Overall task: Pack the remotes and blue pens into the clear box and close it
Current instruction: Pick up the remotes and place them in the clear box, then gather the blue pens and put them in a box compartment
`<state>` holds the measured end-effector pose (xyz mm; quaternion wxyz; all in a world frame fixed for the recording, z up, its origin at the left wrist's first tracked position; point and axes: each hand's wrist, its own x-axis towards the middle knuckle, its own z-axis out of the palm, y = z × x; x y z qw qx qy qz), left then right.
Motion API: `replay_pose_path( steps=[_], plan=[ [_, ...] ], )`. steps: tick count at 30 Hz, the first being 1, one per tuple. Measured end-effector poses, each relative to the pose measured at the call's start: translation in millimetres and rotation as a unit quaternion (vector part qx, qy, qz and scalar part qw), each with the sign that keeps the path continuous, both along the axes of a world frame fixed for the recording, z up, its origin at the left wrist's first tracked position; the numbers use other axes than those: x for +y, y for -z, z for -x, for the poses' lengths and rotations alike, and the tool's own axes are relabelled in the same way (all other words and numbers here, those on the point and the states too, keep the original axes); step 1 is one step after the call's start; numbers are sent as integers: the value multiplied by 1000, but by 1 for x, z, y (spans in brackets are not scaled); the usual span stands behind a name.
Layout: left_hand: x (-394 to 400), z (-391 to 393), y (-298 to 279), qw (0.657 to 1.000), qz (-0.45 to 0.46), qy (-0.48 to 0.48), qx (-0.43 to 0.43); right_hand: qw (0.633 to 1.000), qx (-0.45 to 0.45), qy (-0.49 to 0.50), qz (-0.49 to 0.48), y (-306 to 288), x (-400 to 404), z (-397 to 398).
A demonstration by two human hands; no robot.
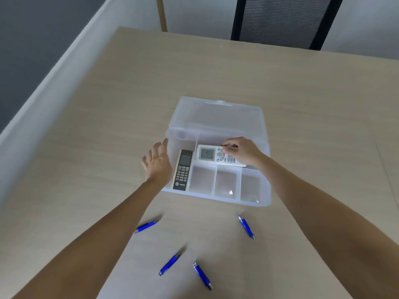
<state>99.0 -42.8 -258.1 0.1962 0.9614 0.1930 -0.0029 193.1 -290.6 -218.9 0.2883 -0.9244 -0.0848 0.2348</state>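
Note:
The clear box stands open mid-table, its lid folded back behind it. A black remote lies in the box's left compartment. My left hand hovers just left of it, fingers spread, holding nothing. A white remote lies across the rear right compartment, with my right hand gripping its right end. Three small front compartments hold nothing. Several blue pens lie on the table in front of the box: one at the left, one at the right, and two nearer me.
The box sits on a light wooden table. A black mesh chair stands behind the far edge. A white ledge and grey wall run along the table's left side.

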Motion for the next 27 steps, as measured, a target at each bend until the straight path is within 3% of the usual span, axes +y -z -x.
replay_pose_path(
  steps=[5,8,10,12,13,15,18,20,21,24,27],
  plan=[
    [8,-5,12,996,80,17,-25,998,-9,4,60,30,6,0],
    [14,-1,6,978,190,7,-84,988,-2,-27,152,26,6,14],
    [17,9,-1,952,267,-49,-138,989,-79,-29,122,5,5,41],
    [21,30,-1,930,310,-125,-153,981,-192,7,-11,-6,-4,79],
    [25,47,3,929,306,-141,-153,970,-232,20,-65,-12,-11,103],
    [34,91,10,952,262,-93,-127,960,-266,3,-85,-14,-29,152],
    [45,157,23,990,101,85,40,978,-195,-42,-53,5,-51,211],
    [47,194,35,978,-28,161,129,988,-151,-45,-2,31,-62,229],
    [47,205,42,975,-47,166,140,990,-131,-40,28,42,-65,232],
    [28,237,16,981,-39,143,125,987,-112,-18,112,51,-73,254],
    [-3,226,-1,972,37,142,183,988,-43,-1,149,52,-71,244]
  ],
)
